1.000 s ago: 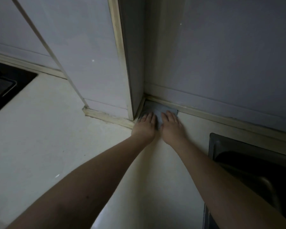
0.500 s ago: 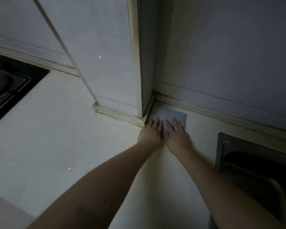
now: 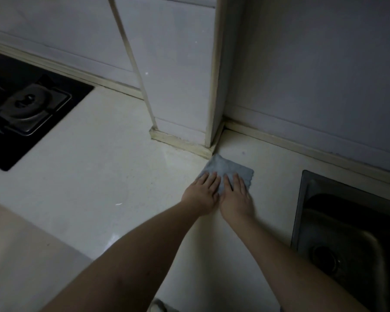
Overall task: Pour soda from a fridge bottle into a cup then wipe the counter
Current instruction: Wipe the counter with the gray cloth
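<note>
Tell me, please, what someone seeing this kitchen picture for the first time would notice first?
Two bare forearms reach in from below, and the left hand and right hand press flat, side by side, on a blue-grey cloth on the pale counter, just before the wall corner. A black hob sits far left and a dark steel sink at the right edge.

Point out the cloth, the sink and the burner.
cloth [image 3: 226, 168], head view, bare part beyond the fingers
sink [image 3: 347, 235], head view, basin wall
burner [image 3: 28, 101], head view, its cap

Home kitchen; pale counter [image 3: 95, 176], gas hob [image 3: 29, 104], steel sink [image 3: 347, 233], tiled wall [image 3: 313, 75]
</note>
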Demonstrator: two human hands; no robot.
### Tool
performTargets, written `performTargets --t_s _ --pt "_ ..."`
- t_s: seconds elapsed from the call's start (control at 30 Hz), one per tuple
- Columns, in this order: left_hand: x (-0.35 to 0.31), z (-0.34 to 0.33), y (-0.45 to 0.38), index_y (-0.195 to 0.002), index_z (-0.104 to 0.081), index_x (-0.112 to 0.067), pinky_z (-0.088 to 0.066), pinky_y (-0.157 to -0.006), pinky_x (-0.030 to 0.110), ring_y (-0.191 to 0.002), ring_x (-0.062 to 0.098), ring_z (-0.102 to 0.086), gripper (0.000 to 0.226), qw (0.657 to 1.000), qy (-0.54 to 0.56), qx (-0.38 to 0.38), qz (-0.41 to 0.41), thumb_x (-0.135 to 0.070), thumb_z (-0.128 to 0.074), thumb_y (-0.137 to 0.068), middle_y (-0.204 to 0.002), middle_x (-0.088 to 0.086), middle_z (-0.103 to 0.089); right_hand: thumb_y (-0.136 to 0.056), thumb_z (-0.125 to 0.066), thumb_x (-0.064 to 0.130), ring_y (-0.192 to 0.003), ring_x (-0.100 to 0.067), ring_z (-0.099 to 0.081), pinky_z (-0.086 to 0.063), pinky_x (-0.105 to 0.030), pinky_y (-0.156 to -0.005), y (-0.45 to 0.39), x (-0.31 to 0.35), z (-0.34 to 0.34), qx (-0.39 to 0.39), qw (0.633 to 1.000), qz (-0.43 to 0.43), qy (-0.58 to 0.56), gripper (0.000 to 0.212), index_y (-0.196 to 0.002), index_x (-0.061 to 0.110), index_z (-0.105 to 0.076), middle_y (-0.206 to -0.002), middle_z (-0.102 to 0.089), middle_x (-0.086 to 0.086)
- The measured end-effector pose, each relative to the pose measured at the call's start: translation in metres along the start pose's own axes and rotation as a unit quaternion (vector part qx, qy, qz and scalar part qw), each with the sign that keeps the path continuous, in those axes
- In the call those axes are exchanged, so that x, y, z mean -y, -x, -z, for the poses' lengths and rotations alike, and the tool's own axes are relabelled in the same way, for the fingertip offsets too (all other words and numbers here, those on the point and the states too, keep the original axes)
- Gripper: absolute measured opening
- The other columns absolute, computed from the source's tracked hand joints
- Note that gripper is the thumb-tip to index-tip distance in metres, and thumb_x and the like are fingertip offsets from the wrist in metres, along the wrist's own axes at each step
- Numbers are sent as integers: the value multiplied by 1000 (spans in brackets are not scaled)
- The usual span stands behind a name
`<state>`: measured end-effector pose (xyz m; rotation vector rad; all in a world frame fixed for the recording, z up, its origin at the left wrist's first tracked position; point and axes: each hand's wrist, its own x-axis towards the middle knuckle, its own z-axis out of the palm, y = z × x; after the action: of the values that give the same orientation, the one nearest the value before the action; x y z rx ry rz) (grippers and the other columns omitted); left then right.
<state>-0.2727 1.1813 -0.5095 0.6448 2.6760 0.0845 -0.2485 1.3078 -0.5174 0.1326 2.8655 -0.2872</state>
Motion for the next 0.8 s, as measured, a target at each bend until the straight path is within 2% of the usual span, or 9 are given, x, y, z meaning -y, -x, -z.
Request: performTargets --t_s 0.07,0.17,0.33,0.5,0.63,0.8 --pt "4 -5 9 -156 -2 -12 7 -121 34 -151 24 5 60 1000 8 -3 -2 -41 -14 -105 -163 8 2 -99 -35 39 -148 -17 -1 -10 -32 -119 6 6 -1 -7 1000 2 -8 61 -153 25 -11 -161 -4 -5" --pt "10 -13 22 -156 -8 -10 6 -121 34 -151 25 -1 69 999 17 -26 -13 -47 -1 -98 -163 11 -6 -98 -37 37 -147 -18 -9 -14 -31 -117 16 14 -5 -22 1000 6 -16 59 -152 25 -18 -160 -12 -6" --pt "29 -18 47 -156 -9 -14 2 -120 32 -151 23 -2 58 998 52 -31 0 -40 -23 -105 -163 7 -6 -97 -41 34 -146 -19 -12 -18 -30 -116 25 32 -10 -5 1000 5 -14 59 -151 25 -21 -159 -15 -5" --pt "61 -14 65 -155 -16 -14 -11 -120 34 -150 25 -10 56 997 70 -41 -3 -38 -26 -106 -163 8 -13 -97 -42 26 -146 -21 -15 -12 -30 -116 28 68 -19 -3 1000 16 -13 56 -150 18 -25 -157 -22 -11" --pt "95 -16 72 -153 -26 -8 -19 -118 39 -148 32 -18 53 994 93 -44 -25 -31 -33 -106 -160 16 -21 -97 -42 19 -146 -20 -14 -11 -29 -116 20 99 -18 1 999 48 -5 58 -150 12 -21 -157 -21 -10" --pt "155 -7 72 -155 -22 -17 -27 -115 39 -149 24 -15 53 998 68 -19 4 -36 -28 -106 -163 7 -15 -96 -47 22 -145 -21 -16 -10 -32 -118 -11 150 -27 56 997 60 -4 63 -150 9 -18 -157 -20 -11"
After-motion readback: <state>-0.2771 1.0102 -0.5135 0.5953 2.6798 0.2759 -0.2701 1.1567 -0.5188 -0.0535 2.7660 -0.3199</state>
